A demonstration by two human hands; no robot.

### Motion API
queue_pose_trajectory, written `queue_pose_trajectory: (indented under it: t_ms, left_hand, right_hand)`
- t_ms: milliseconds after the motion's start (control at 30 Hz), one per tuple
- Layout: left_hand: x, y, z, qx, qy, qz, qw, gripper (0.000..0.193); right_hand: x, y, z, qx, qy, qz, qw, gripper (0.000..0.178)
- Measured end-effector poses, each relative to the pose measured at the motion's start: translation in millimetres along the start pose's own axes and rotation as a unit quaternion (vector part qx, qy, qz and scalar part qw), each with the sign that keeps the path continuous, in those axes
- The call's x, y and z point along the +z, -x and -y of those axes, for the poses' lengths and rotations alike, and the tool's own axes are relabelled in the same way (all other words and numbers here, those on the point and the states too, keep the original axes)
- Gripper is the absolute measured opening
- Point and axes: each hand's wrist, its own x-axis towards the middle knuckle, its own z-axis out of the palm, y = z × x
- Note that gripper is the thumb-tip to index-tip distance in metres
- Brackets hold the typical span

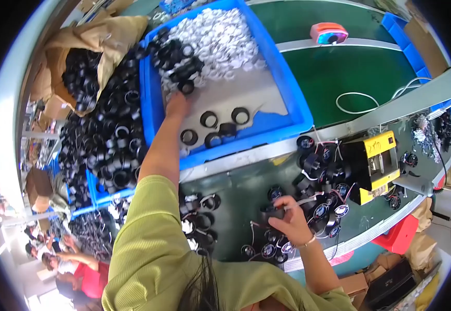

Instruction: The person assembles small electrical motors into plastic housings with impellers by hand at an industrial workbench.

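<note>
- Two hands working: left hand [177, 105] reaching into blue tray [287, 98], fingers spread over black rings [220, 127]; grip unclear, can't tell.
- Right hand [286, 217] closing on small black fan part [271, 211], wires trailing, over bench [246, 186].
- Rings looking light, stiff, smooth; probably pinching by the rim.
- Yellow box device [373, 163] sitting right.

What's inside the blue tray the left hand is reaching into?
The blue tray holds a heap of white rings, black rings and loose ones near the left hand. Anything under the heaps is hidden.
</note>
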Motion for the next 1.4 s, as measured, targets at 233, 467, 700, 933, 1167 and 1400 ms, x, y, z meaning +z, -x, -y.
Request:
queue_pose_trajectory:
  t_ms: [233,467,700,933,1167,1400]
  left_hand:
    - [-12,42,25,0.178,-0.065,-0.073,0.979,0.056]
    - [-85,259,-11,0.049,0.758,0.126,0.638,0.030]
    - [-65,417,14,0.006,0.895,0.202,0.398,0.017]
    - [-87,470,26,-0.027,0.928,0.172,0.331,0.022]
    - [-81,490,-1,0.025,0.958,0.090,0.272,0.011]
    - [-104,501,20,0.060,0.965,0.066,0.245,0.014]
  right_hand:
    - [-1,-8,4,-0.062,-0.212,-0.026,0.975,0.031]
    - [51,7,20,-0.125,-0.231,0.046,0.964,0.055]
    - [149,34,28,-0.104,-0.027,0.117,0.987,0.054]
    - [194,62,5,-0.235,0.157,0.085,0.955,0.036]
    - [201,88,-1,-0.390,0.375,0.007,0.841,0.045]
    - [234,89,6,-0.437,0.342,0.038,0.831,0.024]
